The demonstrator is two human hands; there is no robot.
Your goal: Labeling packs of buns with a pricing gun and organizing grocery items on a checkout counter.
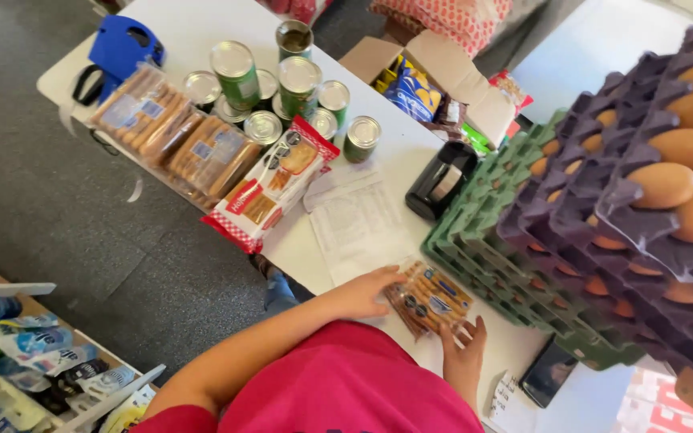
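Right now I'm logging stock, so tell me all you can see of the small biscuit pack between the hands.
The small biscuit pack is a clear plastic wrapper showing rows of brown biscuits, with a blue label on top. It looks sealed and lies flat, turned at an angle, on the white table beside the green egg trays. The left hand touches its left edge; the right hand has its fingertips at the near corner. A printed paper sheet lies just beyond it.

Two hands [370,293], one biscuit pack [431,298]
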